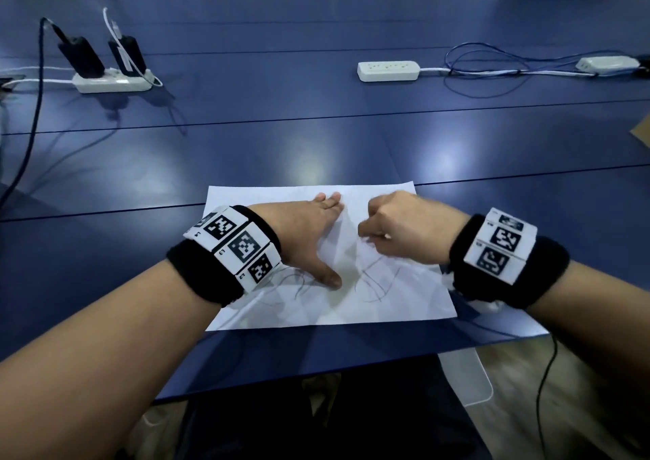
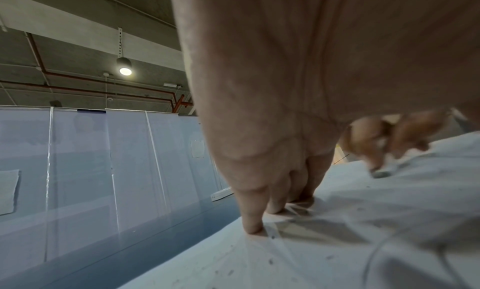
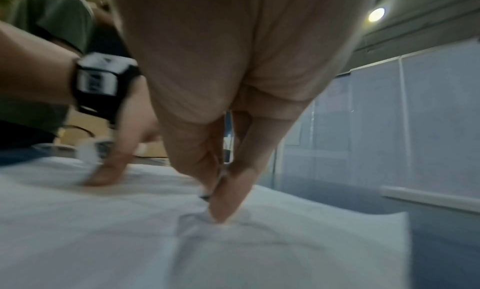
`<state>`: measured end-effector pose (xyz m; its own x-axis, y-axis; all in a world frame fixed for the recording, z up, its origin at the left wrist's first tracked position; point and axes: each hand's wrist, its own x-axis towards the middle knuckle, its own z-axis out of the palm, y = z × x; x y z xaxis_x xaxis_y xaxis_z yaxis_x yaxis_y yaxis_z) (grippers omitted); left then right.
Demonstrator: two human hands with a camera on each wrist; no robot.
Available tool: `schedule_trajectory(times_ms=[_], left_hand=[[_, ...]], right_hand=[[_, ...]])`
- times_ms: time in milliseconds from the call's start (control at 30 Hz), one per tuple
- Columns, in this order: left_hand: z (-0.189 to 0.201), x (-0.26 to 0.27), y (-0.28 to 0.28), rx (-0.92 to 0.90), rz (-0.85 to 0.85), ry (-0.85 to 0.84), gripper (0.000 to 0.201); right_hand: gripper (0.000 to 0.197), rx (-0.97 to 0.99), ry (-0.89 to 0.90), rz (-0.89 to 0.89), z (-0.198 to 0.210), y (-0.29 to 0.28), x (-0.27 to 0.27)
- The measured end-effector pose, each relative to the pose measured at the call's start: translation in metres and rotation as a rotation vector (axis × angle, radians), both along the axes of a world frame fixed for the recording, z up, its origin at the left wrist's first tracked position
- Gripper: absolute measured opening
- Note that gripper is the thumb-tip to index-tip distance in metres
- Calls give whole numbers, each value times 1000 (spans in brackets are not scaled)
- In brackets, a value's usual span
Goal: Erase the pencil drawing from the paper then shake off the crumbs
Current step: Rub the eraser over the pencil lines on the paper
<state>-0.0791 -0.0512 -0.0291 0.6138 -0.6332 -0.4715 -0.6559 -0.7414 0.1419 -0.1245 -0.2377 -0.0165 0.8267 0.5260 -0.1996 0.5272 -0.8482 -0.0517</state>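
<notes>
A white sheet of paper (image 1: 387,305) lies on the blue table (image 1: 316,150), with faint pencil lines (image 1: 373,283) in its near half. My left hand (image 1: 322,238) lies flat on the sheet with straight fingers and the thumb spread, pressing it down; the fingertips (image 2: 253,227) touch the paper (image 2: 337,252). My right hand (image 1: 367,236) is curled just to its right and pinches a small eraser (image 3: 209,196) whose tip is on the paper (image 3: 298,252). That eraser (image 2: 381,173) also shows in the left wrist view. Dark crumbs (image 2: 270,261) dot the sheet.
A power strip (image 1: 112,83) with two black chargers sits far left. Another strip (image 1: 388,71) lies at the back centre and a third (image 1: 608,65) far right, joined by looped blue cables (image 1: 492,72). The table's near edge (image 1: 316,371) runs just below the paper.
</notes>
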Motion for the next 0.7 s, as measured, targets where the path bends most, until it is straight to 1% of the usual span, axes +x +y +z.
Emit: schedule_trajectory(times_ms=[67, 167, 233, 333, 400, 467, 500, 600, 633, 700], left_hand=[[0, 0, 0, 3, 1, -2, 129], [-1, 1, -1, 20, 1, 1, 130], [-1, 2, -1, 24, 3, 6, 131], [-2, 2, -3, 30, -4, -1, 128], [0, 1, -4, 29, -12, 5, 123], [2, 1, -5, 37, -22, 13, 116], [3, 1, -6, 43, -28, 13, 115], [2, 3, -9, 57, -35, 4, 115], [2, 4, -10, 58, -36, 5, 116], [2, 4, -10, 56, -31, 10, 116]], right_hand=[[25, -19, -16, -15, 1, -3, 5], [21, 27, 13, 93, 0, 4, -16], [23, 30, 42, 113, 1, 8, -27], [23, 2, 18, 30, 0, 0, -10], [23, 12, 3, -62, 1, -8, 5], [24, 11, 0, -101, 2, -12, 10], [23, 17, 8, -81, 2, -10, 5], [20, 50, 53, 68, 3, 1, -20], [22, 37, 65, 85, 3, 2, -27], [25, 26, 65, 53, 1, -2, -25]])
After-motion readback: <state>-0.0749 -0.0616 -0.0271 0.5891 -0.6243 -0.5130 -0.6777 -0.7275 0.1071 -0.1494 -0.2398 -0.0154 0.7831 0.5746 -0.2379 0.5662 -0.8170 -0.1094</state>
